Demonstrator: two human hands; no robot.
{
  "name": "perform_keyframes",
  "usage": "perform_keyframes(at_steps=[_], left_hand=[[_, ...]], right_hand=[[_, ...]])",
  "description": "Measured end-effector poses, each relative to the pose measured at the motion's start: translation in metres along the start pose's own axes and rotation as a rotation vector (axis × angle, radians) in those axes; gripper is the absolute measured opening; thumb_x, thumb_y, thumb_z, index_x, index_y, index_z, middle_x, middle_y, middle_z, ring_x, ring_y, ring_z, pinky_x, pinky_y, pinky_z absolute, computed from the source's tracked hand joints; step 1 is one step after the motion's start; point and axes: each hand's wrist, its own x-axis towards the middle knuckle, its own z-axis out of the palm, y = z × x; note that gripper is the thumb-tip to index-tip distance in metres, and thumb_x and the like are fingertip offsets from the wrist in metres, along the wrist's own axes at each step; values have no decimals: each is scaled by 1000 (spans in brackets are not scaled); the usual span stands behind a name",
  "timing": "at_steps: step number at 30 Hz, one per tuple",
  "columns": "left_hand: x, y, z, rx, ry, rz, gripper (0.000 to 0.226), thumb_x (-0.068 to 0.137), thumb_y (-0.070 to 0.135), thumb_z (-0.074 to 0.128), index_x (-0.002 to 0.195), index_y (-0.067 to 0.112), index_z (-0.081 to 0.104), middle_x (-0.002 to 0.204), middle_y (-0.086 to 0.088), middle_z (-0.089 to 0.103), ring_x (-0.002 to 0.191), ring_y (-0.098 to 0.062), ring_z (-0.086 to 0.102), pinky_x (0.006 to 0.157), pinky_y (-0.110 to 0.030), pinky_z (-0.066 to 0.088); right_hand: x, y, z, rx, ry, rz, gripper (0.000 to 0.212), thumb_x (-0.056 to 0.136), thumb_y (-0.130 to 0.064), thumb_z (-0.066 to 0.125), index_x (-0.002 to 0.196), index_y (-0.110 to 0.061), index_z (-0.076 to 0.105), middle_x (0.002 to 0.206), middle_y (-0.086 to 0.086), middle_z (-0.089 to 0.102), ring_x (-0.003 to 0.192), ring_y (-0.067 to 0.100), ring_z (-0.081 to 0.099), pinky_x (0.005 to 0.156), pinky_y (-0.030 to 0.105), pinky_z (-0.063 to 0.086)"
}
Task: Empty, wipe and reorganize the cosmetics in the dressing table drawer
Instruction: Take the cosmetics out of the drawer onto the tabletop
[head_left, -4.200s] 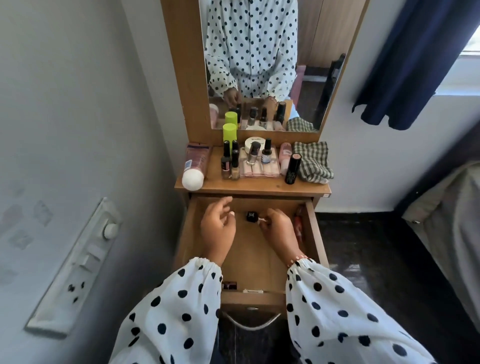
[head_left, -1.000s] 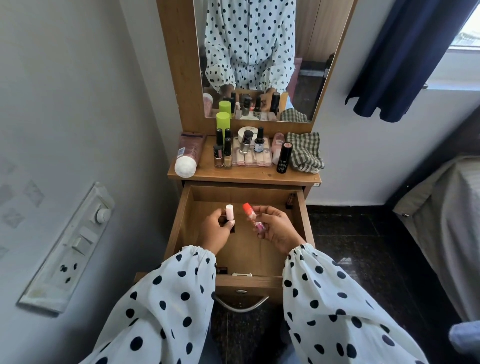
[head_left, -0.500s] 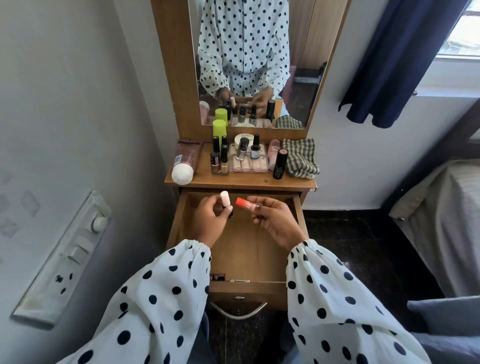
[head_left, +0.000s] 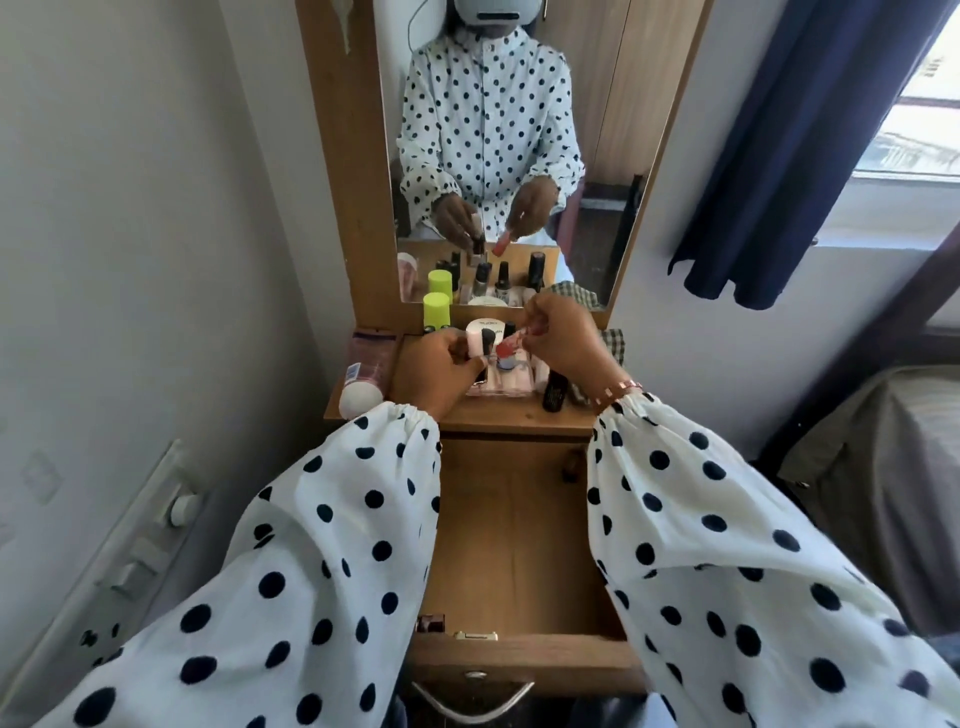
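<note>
Left hand (head_left: 441, 366) gripping bottles, right hand (head_left: 563, 343) pinching red-capped tube (head_left: 506, 347) (above tabletop)

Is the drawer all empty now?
No, the open drawer holds a few small items, one at its far right corner and two by its front edge.

Sleeves (head_left: 322, 561): white with dark polka dots. Curtain (head_left: 810, 145): navy blue. Drawer (head_left: 514, 535): light brown wood grain. Cap (head_left: 436, 306): lime green. Folded cloth (head_left: 615, 343): green-and-white check. Handheld tube (head_left: 508, 345): coral red.
</note>
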Motion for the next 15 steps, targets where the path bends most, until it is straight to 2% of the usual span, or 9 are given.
perform_keyframes(at_steps=[2, 4, 5, 7, 9, 12, 15], left_hand=[[10, 5, 3, 45, -38, 10, 29, 81, 21, 67, 107, 11, 65, 107, -7, 69, 97, -23, 62, 63, -18, 36], [17, 10, 8, 60, -82, 17, 23, 81, 16, 66, 102, 7, 66, 104, -10, 69, 96, -24, 61, 68, -20, 37], [20, 12, 10, 85, -96, 23, 19, 82, 16, 64, 98, 6, 66, 101, -11, 69, 93, -23, 61, 66, -20, 35], [24, 14, 16, 133, -102, 27, 17, 85, 16, 58, 90, 2, 66, 93, -15, 69, 84, -25, 59, 61, -23, 31], [27, 15, 23, 142, -115, 19, 21, 87, 14, 52, 87, -3, 64, 92, -21, 67, 87, -32, 59, 62, -27, 33], [29, 13, 32, 152, -147, 18, 19, 86, 10, 51, 90, -4, 63, 96, -23, 66, 93, -37, 58, 68, -31, 37], [30, 12, 38, 173, -165, 21, 17, 85, 10, 53, 89, -4, 63, 95, -24, 65, 93, -37, 59, 68, -31, 38]], right_hand=[[13, 1, -3, -182, -77, -35, 15, 80, -1, 62, 83, -15, 59, 76, -7, 53, 73, 10, 52, 65, 19, 45], [22, 4, -3, -310, -117, -63, 14, 82, -2, 60, 94, -9, 63, 88, 2, 60, 83, 17, 56, 78, 28, 51], [25, 6, -3, -355, -129, -80, 16, 83, -3, 59, 97, -8, 62, 92, 6, 61, 85, 19, 57, 79, 29, 50], [29, 11, -1, -411, -154, -101, 19, 83, -3, 58, 100, -8, 61, 94, 7, 60, 83, 20, 56, 74, 28, 49], [31, 15, 1, -430, -167, -106, 23, 82, -3, 58, 104, -8, 59, 100, 8, 57, 82, 21, 56, 70, 28, 47], [33, 20, 5, -422, -169, -91, 29, 80, -3, 60, 107, -11, 55, 111, 9, 56, 87, 25, 60, 72, 32, 50], [32, 25, 8, -373, -167, -77, 34, 78, -1, 58, 109, -14, 52, 111, 10, 59, 87, 26, 61, 73, 37, 53]])
